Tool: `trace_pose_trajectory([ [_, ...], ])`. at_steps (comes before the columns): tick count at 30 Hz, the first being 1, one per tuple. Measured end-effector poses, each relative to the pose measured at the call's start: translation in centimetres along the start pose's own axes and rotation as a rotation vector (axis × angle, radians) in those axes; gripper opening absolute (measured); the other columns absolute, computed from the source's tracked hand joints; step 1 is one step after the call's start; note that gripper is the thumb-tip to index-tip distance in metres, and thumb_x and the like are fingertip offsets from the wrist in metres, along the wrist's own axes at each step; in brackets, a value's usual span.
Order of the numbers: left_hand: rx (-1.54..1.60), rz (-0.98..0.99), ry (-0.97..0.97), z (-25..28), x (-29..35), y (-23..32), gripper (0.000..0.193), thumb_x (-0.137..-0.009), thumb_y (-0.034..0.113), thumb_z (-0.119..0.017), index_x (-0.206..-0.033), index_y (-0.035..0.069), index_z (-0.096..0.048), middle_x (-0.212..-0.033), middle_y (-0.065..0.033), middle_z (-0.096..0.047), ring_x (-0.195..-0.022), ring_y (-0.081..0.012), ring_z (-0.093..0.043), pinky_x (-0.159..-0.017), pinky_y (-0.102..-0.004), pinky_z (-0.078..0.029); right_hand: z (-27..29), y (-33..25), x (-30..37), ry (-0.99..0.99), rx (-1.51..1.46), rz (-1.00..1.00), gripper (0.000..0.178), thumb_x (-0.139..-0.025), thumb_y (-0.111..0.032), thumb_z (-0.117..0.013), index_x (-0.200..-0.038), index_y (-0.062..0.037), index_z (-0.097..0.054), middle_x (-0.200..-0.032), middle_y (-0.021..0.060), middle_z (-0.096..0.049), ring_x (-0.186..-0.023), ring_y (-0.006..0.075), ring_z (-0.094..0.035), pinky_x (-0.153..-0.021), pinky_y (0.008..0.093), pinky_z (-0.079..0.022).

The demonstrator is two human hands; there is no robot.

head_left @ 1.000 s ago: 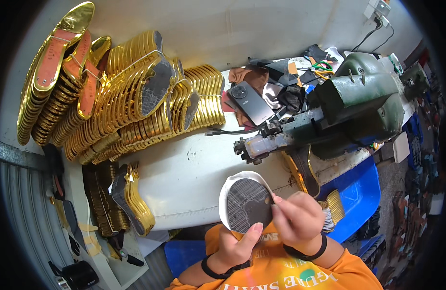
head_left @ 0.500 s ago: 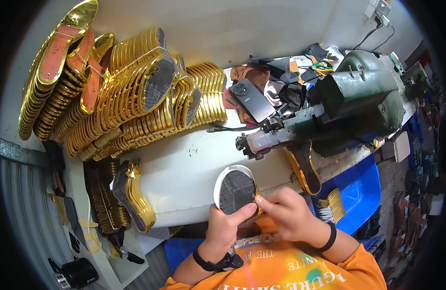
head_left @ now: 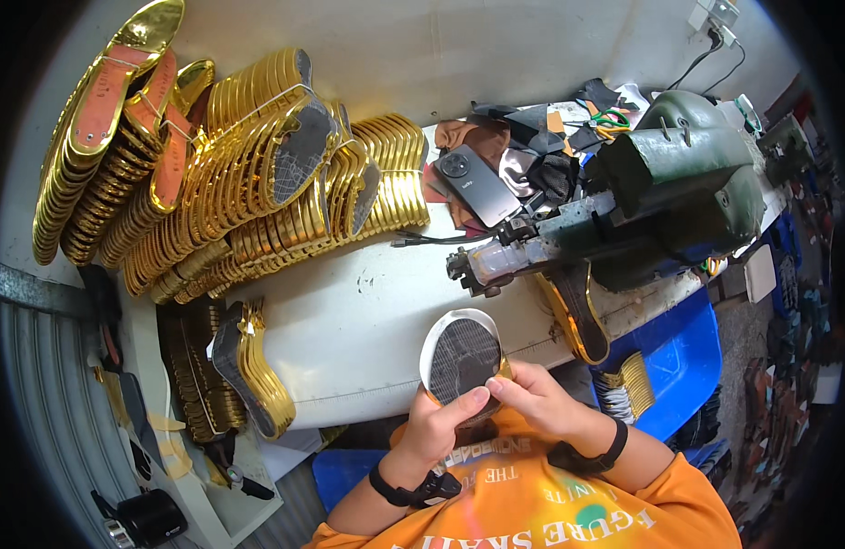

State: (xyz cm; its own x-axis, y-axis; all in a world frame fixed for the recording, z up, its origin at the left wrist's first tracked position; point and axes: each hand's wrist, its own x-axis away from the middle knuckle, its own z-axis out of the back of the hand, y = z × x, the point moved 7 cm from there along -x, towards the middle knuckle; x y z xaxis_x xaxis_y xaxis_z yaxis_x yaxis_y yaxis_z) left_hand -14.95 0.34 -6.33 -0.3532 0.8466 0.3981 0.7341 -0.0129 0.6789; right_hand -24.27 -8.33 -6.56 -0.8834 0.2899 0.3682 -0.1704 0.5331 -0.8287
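A shoe insole point(head_left: 461, 355) with a dark grey, line-patterned face and a white edge strip stands tilted upward at the table's front edge. My left hand point(head_left: 433, 428) is closed on its lower left side, thumb lying across the grey face. At the lower right edge, the fingers of my right hand point(head_left: 538, 400) are closed on the same insole, and a bit of gold shows beside them. Both thumb tips nearly meet on the face. The lower end of the insole is mostly hidden by my hands.
Bundles of gold-edged insoles point(head_left: 230, 183) fill the back left of the white table point(head_left: 367, 320), with a smaller stack point(head_left: 258, 366) at front left. A dark green sewing machine point(head_left: 669, 192) stands at right, beside a phone point(head_left: 477, 188), scraps and scissors point(head_left: 611, 123). Below sits a blue bin point(head_left: 683, 366).
My right hand has come down and closed on the insole's lower right edge. The insole has shifted slightly right, with my left hand still holding it.
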Motion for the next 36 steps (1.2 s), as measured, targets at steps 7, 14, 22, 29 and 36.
trace_pose_trajectory([
  [7, -0.21, -0.23, -0.096, 0.7, -0.2, 0.8, 0.052, -0.106, 0.036, -0.05, -0.139, -0.004, -0.048, -0.135, -0.012, -0.06, -0.124, -0.0229, -0.058, -0.105, -0.0378, -0.046, 0.1, -3.1, 0.4, 0.202, -0.036, 0.101, 0.027, -0.104, -0.022, -0.059, -0.09, -0.0007, -0.066, -0.079, -0.0055, -0.054, -0.072, 0.0029, -0.044, -0.062, 0.0213, -0.036],
  [14, 0.183, -0.108, -0.11, 0.5, -0.9, 1.7, 0.055, -0.108, 0.042, -0.041, -0.138, -0.004, -0.048, -0.13, -0.017, -0.063, -0.118, -0.0267, -0.063, -0.103, -0.0423, -0.048, -1.4, -4.0, -0.5, -0.02, -0.242, 0.108, 0.025, -0.105, -0.018, -0.057, -0.115, 0.0034, -0.066, -0.095, -0.0001, -0.058, -0.079, 0.0048, -0.049, -0.071, 0.0223, -0.042],
  [22, -0.005, -0.357, 0.062, 1.6, -1.5, 1.8, 0.063, -0.099, 0.045, -0.064, -0.138, -0.002, -0.049, -0.131, -0.009, -0.06, -0.117, -0.0177, -0.058, -0.102, -0.0356, -0.046, -0.6, -4.9, -0.6, 0.213, -0.009, 0.378, 0.012, -0.098, -0.005, -0.064, -0.103, 0.004, -0.07, -0.096, 0.0026, -0.061, -0.082, 0.0057, -0.052, -0.07, 0.021, -0.042],
  [29, -0.414, -0.67, 0.034, -0.4, -3.5, 8.0, 0.08, -0.095, 0.05, -0.067, -0.142, -0.003, -0.03, -0.097, -0.0073, -0.055, -0.084, -0.0117, -0.048, -0.077, -0.0288, -0.04, 1.6, -5.6, 0.1, 0.105, -0.175, 0.337, 0.047, -0.084, -0.01, -0.079, -0.125, 0.0072, -0.064, -0.129, 0.0182, -0.066, -0.116, 0.022, -0.063, -0.101, 0.0363, -0.048],
  [36, -1.149, -0.897, -0.398, -5.2, -7.1, 15.0, 0.074, -0.088, 0.042, -0.068, -0.142, -0.003, -0.045, -0.078, -0.0034, -0.052, -0.071, -0.0198, -0.043, -0.075, -0.0371, -0.033, 5.1, -6.9, 0.6, 0.166, 0.094, 0.28, 0.03, -0.086, -0.006, -0.073, -0.112, 0.0085, -0.066, -0.105, 0.014, -0.071, -0.092, 0.0199, -0.068, -0.082, 0.0327, -0.054],
])
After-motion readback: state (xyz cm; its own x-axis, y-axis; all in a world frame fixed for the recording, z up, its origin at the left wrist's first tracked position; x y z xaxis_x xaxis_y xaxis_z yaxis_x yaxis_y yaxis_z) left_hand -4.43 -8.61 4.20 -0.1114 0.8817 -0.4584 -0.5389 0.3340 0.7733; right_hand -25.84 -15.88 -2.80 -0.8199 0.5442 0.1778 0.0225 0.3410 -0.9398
